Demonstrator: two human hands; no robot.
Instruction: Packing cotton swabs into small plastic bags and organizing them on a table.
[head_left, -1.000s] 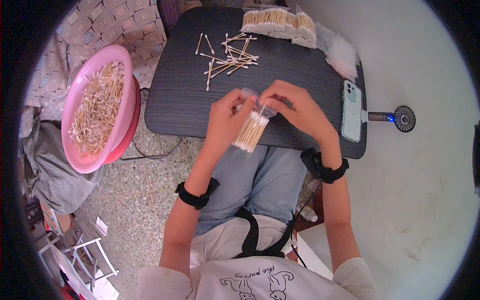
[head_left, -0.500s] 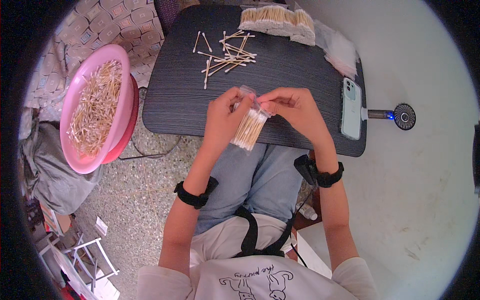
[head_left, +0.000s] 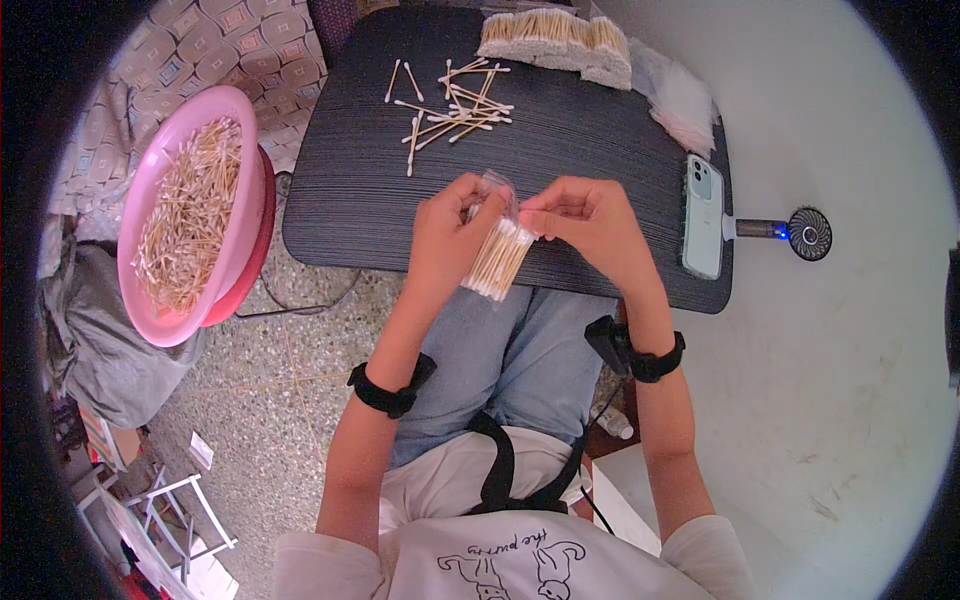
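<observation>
We hold the swab bag [head_left: 497,265] over the desk [head_left: 350,200], near edge: left grip [head_left: 447,228] clamps its upper left, right grip [head_left: 592,222] pinches its upper right. Loose swabs [head_left: 468,118] lie beyond.

The bag [head_left: 502,242] is clear, glossy plastic; the swabs [head_left: 494,268] inside it have smooth wooden sticks and matt cotton tips. The basin [head_left: 247,200] is smooth, softly shiny plastic. The table [head_left: 350,200] has a matt, finely ribbed, wood-look top.
</observation>
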